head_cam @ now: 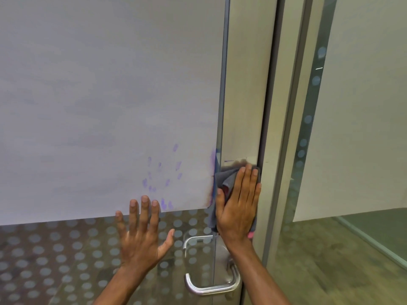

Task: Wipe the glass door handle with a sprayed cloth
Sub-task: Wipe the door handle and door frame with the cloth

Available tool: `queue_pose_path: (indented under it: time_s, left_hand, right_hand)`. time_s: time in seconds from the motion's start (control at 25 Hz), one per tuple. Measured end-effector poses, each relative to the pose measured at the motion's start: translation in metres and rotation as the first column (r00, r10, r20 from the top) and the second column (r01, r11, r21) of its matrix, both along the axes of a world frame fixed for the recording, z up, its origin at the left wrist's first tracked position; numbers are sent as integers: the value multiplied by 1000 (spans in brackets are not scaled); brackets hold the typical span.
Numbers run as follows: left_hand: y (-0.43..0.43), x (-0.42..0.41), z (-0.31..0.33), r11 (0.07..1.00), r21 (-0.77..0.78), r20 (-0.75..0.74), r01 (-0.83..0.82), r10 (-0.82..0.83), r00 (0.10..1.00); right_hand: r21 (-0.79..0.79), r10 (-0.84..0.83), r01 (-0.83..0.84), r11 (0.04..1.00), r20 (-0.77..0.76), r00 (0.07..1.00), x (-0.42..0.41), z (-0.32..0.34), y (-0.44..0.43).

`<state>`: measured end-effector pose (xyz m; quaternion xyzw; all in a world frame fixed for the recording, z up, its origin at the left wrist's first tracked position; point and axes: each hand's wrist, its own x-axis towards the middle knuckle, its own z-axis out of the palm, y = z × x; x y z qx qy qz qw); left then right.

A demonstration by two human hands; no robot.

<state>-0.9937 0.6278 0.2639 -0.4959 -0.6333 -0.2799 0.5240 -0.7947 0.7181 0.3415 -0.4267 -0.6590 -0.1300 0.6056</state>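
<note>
My right hand (239,201) presses flat on a grey cloth (226,180) against the metal plate at the edge of the glass door (110,106), well above the handle. The cloth shows above and to the left of my fingers, and a pink corner sticks out below my palm. The curved silver door handle (211,288) sits below my right wrist, partly hidden by my forearm. My left hand (142,234) rests flat on the glass with fingers spread, left of the handle, and holds nothing.
The door's upper part is frosted white, its lower part clear with rows of grey dots (55,249). A metal frame post (279,128) stands right of the door. Further right is another glass panel (363,106) with a wooden floor (330,260) behind it.
</note>
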Motion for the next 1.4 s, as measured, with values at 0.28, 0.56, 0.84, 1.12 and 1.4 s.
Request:
queue_pose_path:
  time_s: [0.28,0.56,0.84,1.12,1.4]
  left_hand:
    - [1,0,-1,1000,8,-1,1,-1,1000]
    - [0,-1,0,1000,7,-9,-4,4,1000]
    - [-1,1,1,1000,13,-15,-14,15,1000]
    - [-1,4,1,999,11,-22,-43,43,999]
    - [-1,2,2,999,3,-20,-44,44,999]
  right_hand:
    - [-131,-111,129,983,140,984,6,-92,-20]
    - [-128,-52,60,990,62,997,0,-68,-16]
    - [9,19,-19,1000,-55,998,-7,-4,-3]
    - [73,8,-9,997,2,1000,-19,4,-14]
    - [34,78,-75,997,-95,992,2,6,-4]
